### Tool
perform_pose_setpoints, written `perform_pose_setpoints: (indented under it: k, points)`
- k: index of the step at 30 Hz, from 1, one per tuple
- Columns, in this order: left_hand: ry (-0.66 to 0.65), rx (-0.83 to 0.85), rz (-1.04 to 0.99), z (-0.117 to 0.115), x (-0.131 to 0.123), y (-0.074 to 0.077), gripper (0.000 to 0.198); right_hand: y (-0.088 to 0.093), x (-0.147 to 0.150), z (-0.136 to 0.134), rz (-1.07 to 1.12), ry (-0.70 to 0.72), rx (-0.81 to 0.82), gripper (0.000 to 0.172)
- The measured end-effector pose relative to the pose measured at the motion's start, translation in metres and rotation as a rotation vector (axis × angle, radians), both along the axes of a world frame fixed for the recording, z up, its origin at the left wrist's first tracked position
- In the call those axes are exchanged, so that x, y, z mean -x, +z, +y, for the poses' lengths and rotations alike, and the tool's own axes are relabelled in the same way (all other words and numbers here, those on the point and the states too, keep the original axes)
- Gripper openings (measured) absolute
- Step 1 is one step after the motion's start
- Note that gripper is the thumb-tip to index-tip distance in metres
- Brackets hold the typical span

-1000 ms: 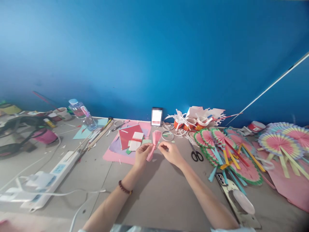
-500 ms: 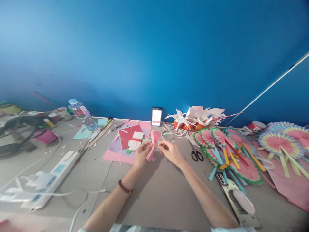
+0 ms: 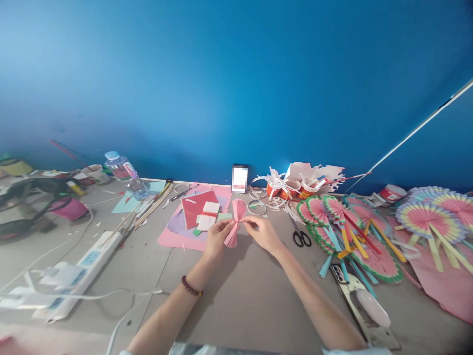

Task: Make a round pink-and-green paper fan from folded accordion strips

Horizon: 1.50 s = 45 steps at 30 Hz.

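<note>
The left hand [image 3: 219, 238] pinches a pleated pink paper [image 3: 239, 209] between the thumb and the fingers, at its narrow middle, so that the paper spreads like a bow above and below the grip. The right hand [image 3: 263, 234] is at the right edge of the same narrow middle, its thumb and forefinger close together; whether they pinch the paper or some thin thing, it cannot be told. The paper is in front of the person, held above the grey table [image 3: 258, 296]. To the left of it lie a red sheet [image 3: 194, 207] and a white packet [image 3: 208, 217] with a red band. Behind the right hand there is a pale ring [image 3: 264, 211]. To the right of this hand lie black-handled scissors [image 3: 301, 236], and farther right, several pleated paper fans [image 3: 384, 261] with coloured strips.
</note>
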<state>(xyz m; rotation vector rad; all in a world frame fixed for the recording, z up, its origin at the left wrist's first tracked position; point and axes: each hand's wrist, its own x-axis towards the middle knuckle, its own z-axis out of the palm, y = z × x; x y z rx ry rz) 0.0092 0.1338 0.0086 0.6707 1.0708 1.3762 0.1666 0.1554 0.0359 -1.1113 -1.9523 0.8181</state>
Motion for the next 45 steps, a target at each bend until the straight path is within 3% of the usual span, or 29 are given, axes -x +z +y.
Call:
perform_pose_setpoints:
  k: [13, 22, 45]
  points:
    - [-0.025, -0.019, 0.001, -0.002, -0.001, 0.001, 0.035, 0.004, 0.0, -0.003, -0.076, 0.023, -0.083, 0.027]
    - [0.005, -0.04, 0.037, 0.001, 0.001, -0.006, 0.036, 0.007, 0.0, -0.007, -0.119, -0.003, -0.001, 0.024]
    - [-0.037, -0.021, 0.096, -0.004, -0.003, -0.002, 0.032, 0.013, -0.003, -0.009, -0.198, -0.014, 0.031, 0.024]
